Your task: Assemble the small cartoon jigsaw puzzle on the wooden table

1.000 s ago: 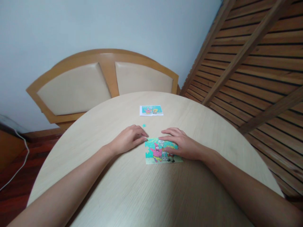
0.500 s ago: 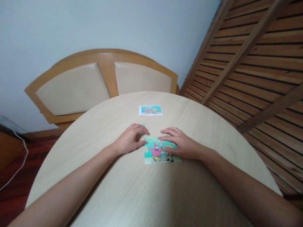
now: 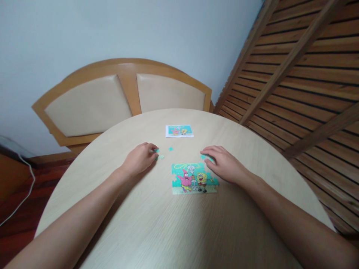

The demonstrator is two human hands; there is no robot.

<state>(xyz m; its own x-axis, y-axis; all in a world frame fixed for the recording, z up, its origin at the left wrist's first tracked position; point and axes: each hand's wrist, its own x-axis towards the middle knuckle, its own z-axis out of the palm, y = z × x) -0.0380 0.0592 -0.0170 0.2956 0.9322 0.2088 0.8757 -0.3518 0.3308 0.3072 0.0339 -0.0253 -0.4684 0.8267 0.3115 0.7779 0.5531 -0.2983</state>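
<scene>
A jigsaw puzzle [image 3: 183, 186] lies on the table with a pink starfish, a pale tall figure and a yellow square figure on a teal background. Its upper right edge is uneven. Left of the puzzle, my left hand [image 3: 140, 157] has its fingers curled together around a small teal puzzle piece [image 3: 157, 150]. Pale green pieces [image 3: 161, 157] lie beside those fingertips. My right hand [image 3: 223, 162] rests just above the puzzle's right side, thumb and fingers apart. Between them shows a teal piece [image 3: 205, 157], partly hidden by the hand.
A single teal piece [image 3: 171, 149] sits on the round wooden table [image 3: 157, 220] between the hands. Farther back lies a picture card [image 3: 180, 131] with the same figures. Beyond the table are a padded chair back [image 3: 129, 67] and a slatted wooden panel [image 3: 303, 74].
My left hand has moved left, away from the puzzle, to the loose pieces. My right hand has shifted up and right, uncovering the yellow figure.
</scene>
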